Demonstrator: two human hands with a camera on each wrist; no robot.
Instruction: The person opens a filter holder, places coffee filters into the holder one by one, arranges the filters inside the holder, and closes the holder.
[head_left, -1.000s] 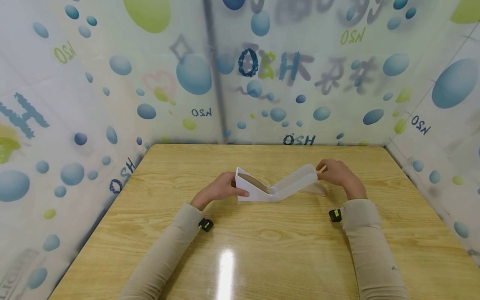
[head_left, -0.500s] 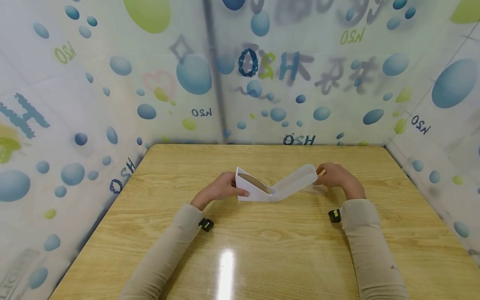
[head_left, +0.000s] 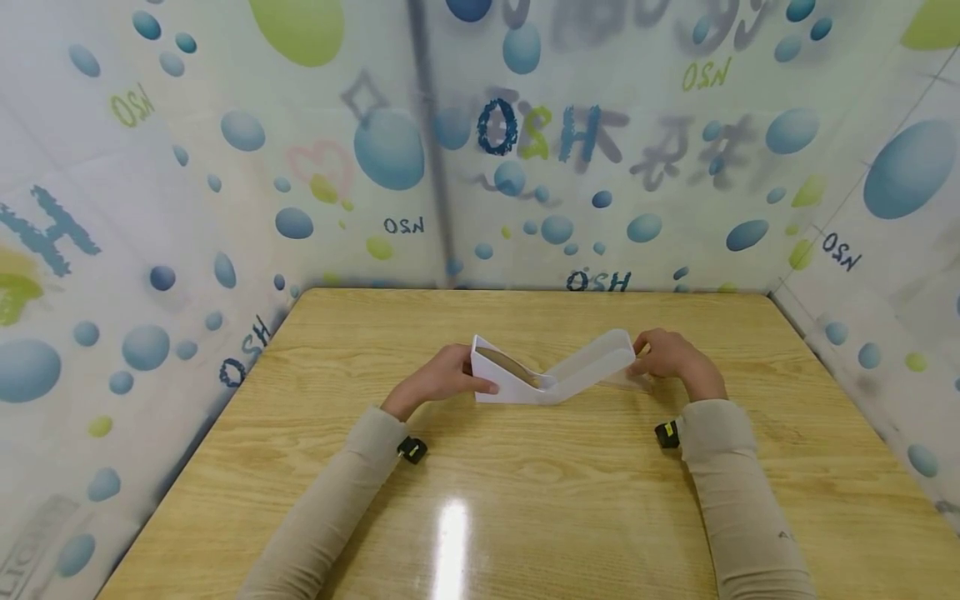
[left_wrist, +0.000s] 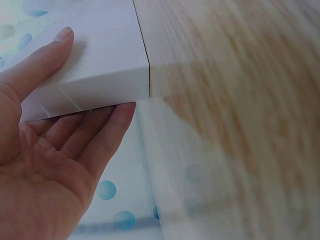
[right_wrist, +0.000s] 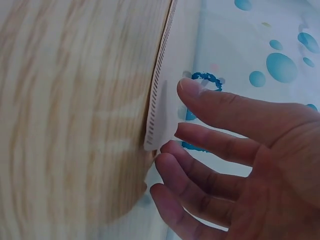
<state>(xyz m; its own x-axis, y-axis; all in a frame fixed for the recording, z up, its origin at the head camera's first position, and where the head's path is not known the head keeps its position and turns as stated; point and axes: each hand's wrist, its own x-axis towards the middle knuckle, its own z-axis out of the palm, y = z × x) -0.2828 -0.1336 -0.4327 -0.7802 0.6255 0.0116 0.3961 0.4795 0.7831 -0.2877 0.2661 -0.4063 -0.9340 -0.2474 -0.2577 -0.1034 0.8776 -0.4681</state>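
Observation:
A white case (head_left: 506, 382) with slanted sides stands on the table, its translucent hinged lid (head_left: 592, 365) swung out to the right. Something brown shows inside the case's opening. My left hand (head_left: 444, 373) grips the case's left end, thumb in front and fingers behind; the left wrist view shows finely ribbed white plastic (left_wrist: 107, 40) between them. My right hand (head_left: 667, 354) is at the lid's far end, fingers loosely bent. In the right wrist view a pale edge with short dark marks (right_wrist: 157, 95) lies close to the fingertips; whether they touch it I cannot tell.
Under the lid's right end a faint see-through shape (head_left: 630, 380) lies on the wooden table (head_left: 570, 508); it may be a reflection. Walls printed with blue bubbles (head_left: 390, 150) enclose the back and both sides. Small black devices (head_left: 667, 434) sit at both wrists.
My right hand has come down slightly and to the left, nearer the lid's end. My left hand and the case have not moved.

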